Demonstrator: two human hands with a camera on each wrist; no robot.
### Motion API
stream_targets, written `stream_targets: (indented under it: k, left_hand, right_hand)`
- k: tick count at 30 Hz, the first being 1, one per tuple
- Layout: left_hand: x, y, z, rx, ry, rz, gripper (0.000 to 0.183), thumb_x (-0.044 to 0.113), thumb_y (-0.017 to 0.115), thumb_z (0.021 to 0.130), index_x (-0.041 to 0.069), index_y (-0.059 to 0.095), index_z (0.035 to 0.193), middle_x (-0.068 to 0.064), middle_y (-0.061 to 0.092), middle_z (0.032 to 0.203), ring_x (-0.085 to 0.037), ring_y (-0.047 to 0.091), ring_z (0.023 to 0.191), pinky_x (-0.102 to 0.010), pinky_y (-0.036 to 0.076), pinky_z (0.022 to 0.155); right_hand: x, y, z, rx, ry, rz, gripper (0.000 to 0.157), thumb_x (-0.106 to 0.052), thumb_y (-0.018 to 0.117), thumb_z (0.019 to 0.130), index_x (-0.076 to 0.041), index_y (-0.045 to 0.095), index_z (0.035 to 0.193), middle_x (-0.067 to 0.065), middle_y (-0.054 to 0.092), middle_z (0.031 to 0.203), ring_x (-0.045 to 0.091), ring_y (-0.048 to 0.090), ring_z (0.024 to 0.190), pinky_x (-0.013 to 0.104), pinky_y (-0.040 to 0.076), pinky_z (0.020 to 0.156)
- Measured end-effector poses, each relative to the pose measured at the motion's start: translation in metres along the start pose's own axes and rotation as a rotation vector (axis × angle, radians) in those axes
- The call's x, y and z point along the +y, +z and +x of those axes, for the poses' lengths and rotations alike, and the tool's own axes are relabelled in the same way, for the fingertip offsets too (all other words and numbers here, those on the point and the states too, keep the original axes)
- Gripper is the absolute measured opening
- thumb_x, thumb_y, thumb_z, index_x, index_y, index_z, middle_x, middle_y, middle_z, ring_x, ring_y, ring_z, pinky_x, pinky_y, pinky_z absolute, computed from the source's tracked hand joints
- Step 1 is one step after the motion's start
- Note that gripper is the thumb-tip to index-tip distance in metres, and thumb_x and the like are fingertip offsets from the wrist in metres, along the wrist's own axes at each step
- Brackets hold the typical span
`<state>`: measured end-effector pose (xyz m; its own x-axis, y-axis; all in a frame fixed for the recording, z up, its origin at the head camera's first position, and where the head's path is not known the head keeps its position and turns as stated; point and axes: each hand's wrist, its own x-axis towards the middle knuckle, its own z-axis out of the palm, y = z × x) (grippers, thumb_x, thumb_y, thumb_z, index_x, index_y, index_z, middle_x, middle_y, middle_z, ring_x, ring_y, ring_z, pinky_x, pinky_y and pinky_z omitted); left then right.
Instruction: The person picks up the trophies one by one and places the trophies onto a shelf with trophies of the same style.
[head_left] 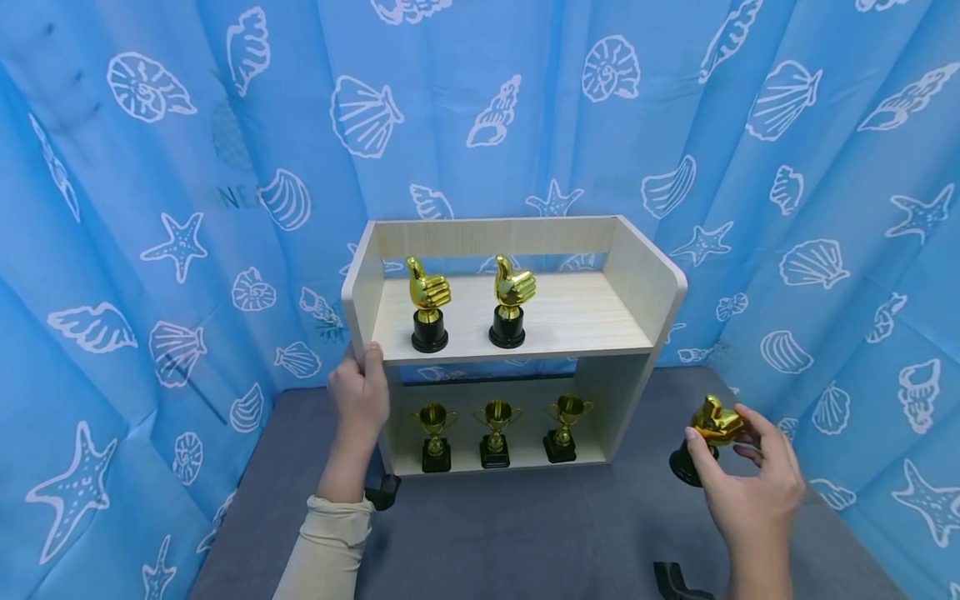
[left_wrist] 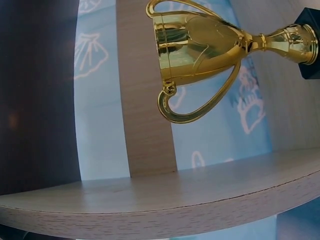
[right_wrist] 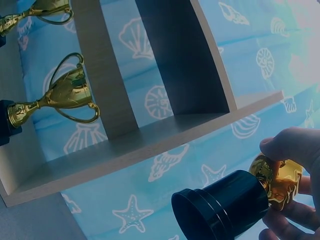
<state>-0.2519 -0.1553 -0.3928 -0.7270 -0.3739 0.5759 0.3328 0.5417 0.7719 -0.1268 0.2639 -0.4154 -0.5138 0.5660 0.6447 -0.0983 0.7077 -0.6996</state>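
At the right, my right hand point(head_left: 757, 483) pinches a gold thumbs-up trophy point(head_left: 716, 421) by its golden part, fingers and thumb around it. Its black round base point(right_wrist: 220, 207) points toward the shelf side in the right wrist view, held off the table. My left hand point(head_left: 360, 396) grips the left side panel of a pale wooden two-tier shelf point(head_left: 517, 357), thumb at the front edge; its other fingers are partly hidden. On the upper tier stand two thumbs-up trophies, one left point(head_left: 429, 304) and one near the middle point(head_left: 510, 302).
Three gold cup trophies stand in a row on the lower tier: left point(head_left: 435, 437), middle point(head_left: 496, 433) and right point(head_left: 566, 427). The shelf rests on a grey table point(head_left: 525, 533). A blue shell-print curtain point(head_left: 480, 108) hangs close behind and at both sides.
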Motion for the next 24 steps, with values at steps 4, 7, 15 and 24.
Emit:
stream_targets:
  k: [4,7,15,24]
  left_hand:
    - [-0.0001,-0.0004,-0.0001,0.017,0.026,-0.001,0.036,0.037,0.043,0.101,0.012,0.049,0.076,-0.005,0.037,0.055,-0.026,0.045,0.055,-0.037,0.037,0.055]
    - [-0.0004,-0.0006,0.0001,0.027,0.038,-0.009,0.035,0.036,0.044,0.1,0.013,0.046,0.074,-0.004,0.035,0.053,-0.025,0.041,0.052,-0.037,0.033,0.052]
    - [0.0,-0.0004,0.0002,0.015,0.021,-0.006,0.037,0.038,0.043,0.101,0.014,0.044,0.073,-0.004,0.035,0.054,-0.024,0.039,0.052,-0.036,0.035,0.053]
    - [-0.0005,-0.0004,-0.0003,0.011,0.022,-0.009,0.037,0.039,0.043,0.101,0.013,0.045,0.074,-0.004,0.034,0.054,-0.025,0.039,0.052,-0.037,0.035,0.053]
  right_hand:
    - [-0.0003,0.0004,-0.0001,-0.004,-0.003,0.005,0.066,-0.017,0.089,0.069,-0.013,0.061,0.129,0.012,0.064,0.116,-0.014,0.044,0.098,0.005,0.035,0.081]
    - [-0.0015,0.0004,-0.0003,-0.007,-0.009,0.012,0.066,-0.017,0.089,0.07,-0.012,0.061,0.129,0.012,0.064,0.116,-0.014,0.044,0.098,0.005,0.035,0.081]
    - [-0.0055,0.0013,-0.0005,-0.005,-0.033,0.03,0.065,-0.016,0.088,0.07,-0.011,0.061,0.129,0.014,0.063,0.116,-0.014,0.045,0.098,0.006,0.035,0.081]
    - [-0.0084,0.0017,0.0002,-0.002,-0.039,0.036,0.067,-0.015,0.09,0.068,-0.011,0.062,0.129,0.013,0.064,0.116,-0.014,0.046,0.098,0.003,0.035,0.081]
